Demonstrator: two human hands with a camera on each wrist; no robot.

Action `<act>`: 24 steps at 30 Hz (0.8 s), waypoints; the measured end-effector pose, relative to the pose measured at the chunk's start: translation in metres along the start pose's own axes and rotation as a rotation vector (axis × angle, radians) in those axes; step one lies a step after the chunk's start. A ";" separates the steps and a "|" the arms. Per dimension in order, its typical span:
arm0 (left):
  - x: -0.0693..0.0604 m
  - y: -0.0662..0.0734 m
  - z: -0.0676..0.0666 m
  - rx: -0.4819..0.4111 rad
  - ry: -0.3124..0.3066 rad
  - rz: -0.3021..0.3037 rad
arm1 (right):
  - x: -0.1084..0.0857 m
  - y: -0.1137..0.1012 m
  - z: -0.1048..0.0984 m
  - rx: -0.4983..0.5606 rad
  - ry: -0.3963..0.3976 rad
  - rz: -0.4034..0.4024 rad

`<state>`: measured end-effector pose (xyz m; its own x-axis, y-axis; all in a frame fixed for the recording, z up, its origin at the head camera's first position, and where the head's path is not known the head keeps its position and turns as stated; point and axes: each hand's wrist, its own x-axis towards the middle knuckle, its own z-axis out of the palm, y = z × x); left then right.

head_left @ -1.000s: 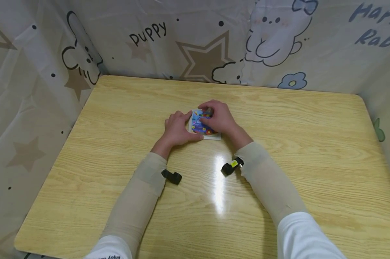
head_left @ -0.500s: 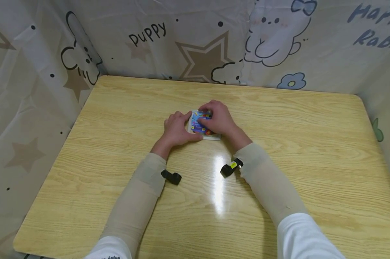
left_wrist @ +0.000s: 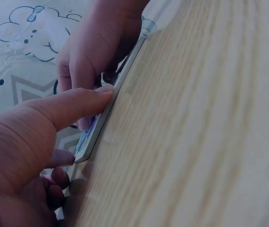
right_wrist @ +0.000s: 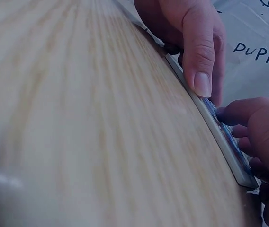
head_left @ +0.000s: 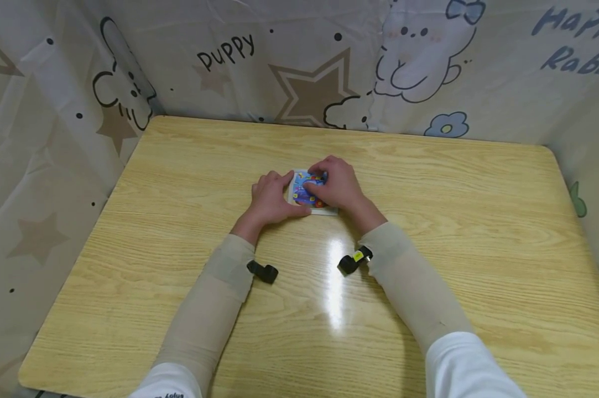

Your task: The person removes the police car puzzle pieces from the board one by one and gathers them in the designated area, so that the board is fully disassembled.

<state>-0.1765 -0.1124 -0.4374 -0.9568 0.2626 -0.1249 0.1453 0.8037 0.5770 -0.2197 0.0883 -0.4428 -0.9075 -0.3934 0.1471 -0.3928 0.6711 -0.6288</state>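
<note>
A small flat picture board [head_left: 303, 194] with a pale rim lies on the table, apparently a puzzle; its blue print shows a vehicle with wheels. My left hand [head_left: 271, 200] holds it at the left, thumb along the near edge and index finger at the far left corner. In the left wrist view the left thumb [left_wrist: 85, 101] rests on the board's edge [left_wrist: 96, 130]. Over the picture's right side bends my right hand [head_left: 340, 182], thumb on the print. Whether its fingertips pinch a loose piece is hidden. The right wrist view shows the right thumb [right_wrist: 234, 112] touching the picture.
The board lies on a wood-grain table [head_left: 443, 232] with rounded corners. A printed curtain [head_left: 189, 94] hangs behind and at the sides. Small black devices [head_left: 262, 272] sit at both wrists.
The right fingertips have drawn slightly closer together and shifted a little right over the picture; a brownish spot between them is out of sight. The left hand and the board stay put.
</note>
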 end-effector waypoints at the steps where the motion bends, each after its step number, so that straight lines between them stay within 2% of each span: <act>1: 0.000 0.000 0.000 -0.001 0.000 0.000 | 0.000 0.000 0.000 -0.001 0.001 -0.003; 10: 0.000 0.000 -0.001 -0.006 -0.002 0.000 | 0.002 0.003 0.002 0.007 0.024 -0.018; 24: 0.000 0.001 -0.002 0.000 -0.012 0.001 | 0.003 0.002 -0.006 -0.014 -0.065 -0.041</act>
<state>-0.1768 -0.1128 -0.4352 -0.9535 0.2701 -0.1337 0.1467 0.8035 0.5770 -0.2242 0.0927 -0.4389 -0.8792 -0.4605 0.1221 -0.4318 0.6619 -0.6128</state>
